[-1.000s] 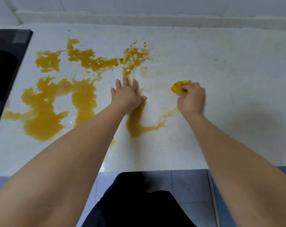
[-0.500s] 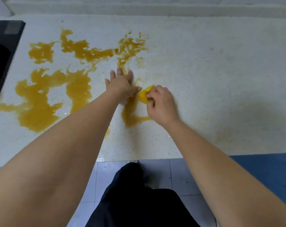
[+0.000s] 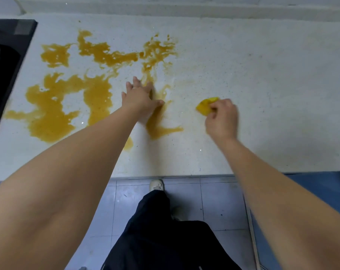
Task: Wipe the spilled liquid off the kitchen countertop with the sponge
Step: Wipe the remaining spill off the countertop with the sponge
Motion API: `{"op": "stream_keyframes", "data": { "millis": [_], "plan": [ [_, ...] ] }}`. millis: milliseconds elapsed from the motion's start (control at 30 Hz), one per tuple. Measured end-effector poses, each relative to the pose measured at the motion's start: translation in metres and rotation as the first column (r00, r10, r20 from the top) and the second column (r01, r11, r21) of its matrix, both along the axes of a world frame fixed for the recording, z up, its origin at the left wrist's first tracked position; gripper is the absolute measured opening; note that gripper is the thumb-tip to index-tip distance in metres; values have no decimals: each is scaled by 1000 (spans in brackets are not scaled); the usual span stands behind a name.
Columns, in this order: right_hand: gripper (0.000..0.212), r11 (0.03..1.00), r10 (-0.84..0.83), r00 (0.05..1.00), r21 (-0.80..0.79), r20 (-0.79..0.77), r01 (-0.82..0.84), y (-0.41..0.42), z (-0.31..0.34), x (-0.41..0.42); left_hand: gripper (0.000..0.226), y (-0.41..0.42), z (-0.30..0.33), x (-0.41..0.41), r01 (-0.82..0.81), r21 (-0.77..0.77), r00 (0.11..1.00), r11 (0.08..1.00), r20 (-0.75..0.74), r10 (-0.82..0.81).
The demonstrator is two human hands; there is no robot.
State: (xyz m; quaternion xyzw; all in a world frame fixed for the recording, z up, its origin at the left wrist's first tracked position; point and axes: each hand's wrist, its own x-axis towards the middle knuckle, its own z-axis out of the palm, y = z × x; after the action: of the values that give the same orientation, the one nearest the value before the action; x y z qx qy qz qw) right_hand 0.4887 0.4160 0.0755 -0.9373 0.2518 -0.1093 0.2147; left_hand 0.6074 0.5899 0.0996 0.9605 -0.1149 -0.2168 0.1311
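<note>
While the left hand [image 3: 140,99] lay flat on the worktop [image 3: 262,94] amid the spill [image 3: 54,115], the right hand [image 3: 221,118] gripped the sponge [image 3: 205,107].

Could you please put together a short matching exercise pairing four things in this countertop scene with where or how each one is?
Things:
1. sponge
2. left hand
3. spilled liquid
4. shoe

States:
A. on the tiled floor below the counter edge
B. pooled across the left part of the countertop
C. flat, fingers spread, on the counter
D. gripped in the right hand

Pairs: 1-D, 2-C, 3-B, 4-A
</note>
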Motion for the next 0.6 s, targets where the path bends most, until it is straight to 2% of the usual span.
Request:
{"op": "stream_keyframes", "data": {
  "millis": [33, 67, 133, 200, 233, 300, 367, 400, 433, 467, 500, 567, 600],
  "plan": [
    [33, 996, -85, 996, 15, -25, 86, -3, 1, 0, 79, 8, 0, -6, -12, 14, 1000, 1000, 23, 12],
    [33, 997, -72, 997, 34, -37, 74, 10, 3, 0, 80, 20, -2, -16, -39, 25, 999, 999, 37, 38],
    [31, 984, 162, 987, 73, -8, -161, 55, 7, 1, 81, 35, -6, -31, -78, 31, 996, 996, 35, 77],
    [29, 898, 437, 900, 59, 14, -437, 95, 6, -11, 79, 46, -10, -44, -84, 45, 996, 995, 11, 84],
    [28, 875, 483, 875, 31, 25, -484, 99, 4, -17, 79, 50, -10, -49, -75, 56, 997, 996, -1, 75],
    [28, 923, 385, 923, -14, 16, -385, 80, 5, -24, 80, 56, -10, -54, -50, 61, 998, 997, -22, 51],
    [30, 996, 89, 996, -1, -15, -89, 52, 4, -27, 80, 61, -9, -53, -39, 49, 999, 998, -35, 41],
    [30, 999, -35, 999, 19, -30, 36, 44, 4, -28, 80, 60, -10, -53, -39, 43, 998, 998, -39, 40],
    [31, 996, -80, 996, 32, -27, 80, 47, 5, -27, 80, 59, -9, -53, -41, 36, 998, 999, -42, 42],
    [30, 999, -36, 999, 41, -18, 37, 62, 7, -23, 80, 59, -9, -52, -44, 32, 998, 999, -43, 45],
    [29, 996, 82, 997, 47, -3, -82, 82, 6, -20, 80, 59, -9, -51, -42, 33, 998, 999, -37, 43],
    [26, 936, 347, 937, 48, 29, -348, 118, 4, -24, 79, 60, -8, -51, -31, 34, 999, 999, -37, 32],
    [27, 915, 403, 914, 18, 44, -404, 123, 2, -27, 80, 60, -8, -51, -25, 32, 999, 999, -38, 26]
  ]
}}
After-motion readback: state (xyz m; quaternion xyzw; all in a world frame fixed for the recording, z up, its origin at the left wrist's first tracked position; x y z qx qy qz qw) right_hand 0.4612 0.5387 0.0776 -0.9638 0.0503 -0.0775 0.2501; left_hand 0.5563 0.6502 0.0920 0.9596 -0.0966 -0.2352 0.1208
